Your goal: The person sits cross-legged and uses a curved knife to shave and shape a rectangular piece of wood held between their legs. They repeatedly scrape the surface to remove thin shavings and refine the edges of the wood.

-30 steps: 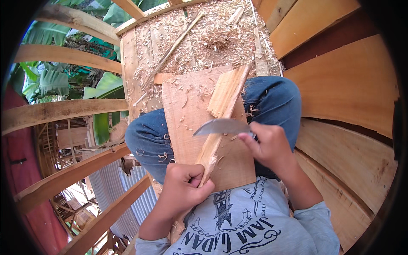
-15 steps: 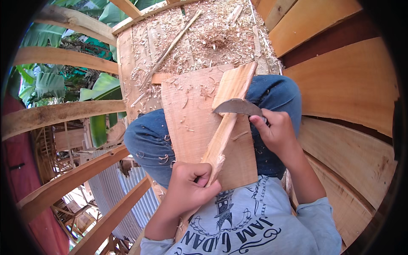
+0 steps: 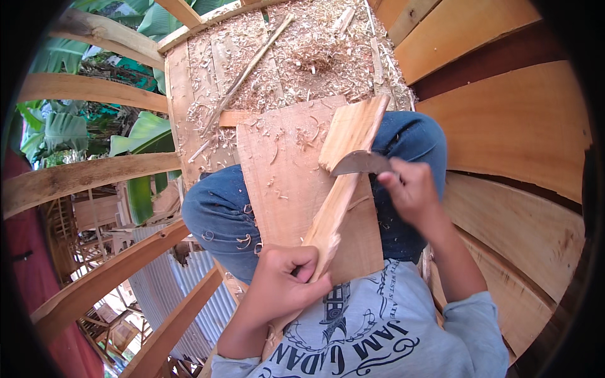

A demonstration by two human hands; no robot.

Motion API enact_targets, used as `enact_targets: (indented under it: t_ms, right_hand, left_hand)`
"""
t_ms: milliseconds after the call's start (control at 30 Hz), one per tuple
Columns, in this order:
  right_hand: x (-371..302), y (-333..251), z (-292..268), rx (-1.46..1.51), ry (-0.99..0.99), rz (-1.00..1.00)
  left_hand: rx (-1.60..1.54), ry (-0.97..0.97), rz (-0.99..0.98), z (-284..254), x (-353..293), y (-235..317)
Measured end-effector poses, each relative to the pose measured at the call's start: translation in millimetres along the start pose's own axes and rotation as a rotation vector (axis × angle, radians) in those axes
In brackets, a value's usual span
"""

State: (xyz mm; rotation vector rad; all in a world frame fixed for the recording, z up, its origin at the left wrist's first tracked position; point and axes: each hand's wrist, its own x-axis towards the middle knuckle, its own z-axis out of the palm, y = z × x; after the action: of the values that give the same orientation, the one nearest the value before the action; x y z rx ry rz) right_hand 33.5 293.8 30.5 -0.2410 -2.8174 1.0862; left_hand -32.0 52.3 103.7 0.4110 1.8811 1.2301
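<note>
Watching remotely, I see the left hand (image 3: 287, 274) with fingers clamped round the near end of a notched wood piece (image 3: 329, 211), slanting over a board (image 3: 271, 170) across the legs (image 3: 217, 208); the board presumably steadies the work and shields the lap. Right hand (image 3: 413, 195): fingers closed round the hidden grip of a curved knife (image 3: 360, 164), blade crossing just below the wide end, which reaches past the board's right edge. Plank wall (image 3: 504, 116) bounds the right, slatted rail (image 3: 107, 167) the left; I judge elbow room adequate.
</note>
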Motion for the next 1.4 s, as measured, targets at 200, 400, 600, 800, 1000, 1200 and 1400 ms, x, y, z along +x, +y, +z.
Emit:
enact_targets:
  t_ms: [200,400,600,800,1000,1200,1400]
  right_hand:
    - [-11,-22,7,0.091,-0.170,-0.170]
    - [-5,-9,5,0.040,0.029,0.053]
    - [6,11,0,0.052,0.108,0.077]
    - [-4,-10,10,0.159,0.022,0.042]
    - [-9,-9,10,0.080,-0.048,-0.099]
    - [-5,2,12,0.146,0.063,0.037]
    - [2,-2,6,0.131,0.118,0.169]
  left_hand:
    - [-0.004,-0.044,0.015,-4,6,-3]
    - [-0.002,-0.064,0.002,-4,11,1]
    - [-0.021,-0.047,-0.019,-3,7,1]
    - [-0.016,-0.066,0.027,-7,7,-2]
    - [-0.031,-0.068,-0.007,-5,6,-2]
    - [-0.020,-0.034,-0.008,-4,3,-1]
    - [-0.045,-0.035,-0.007,0,0,-2]
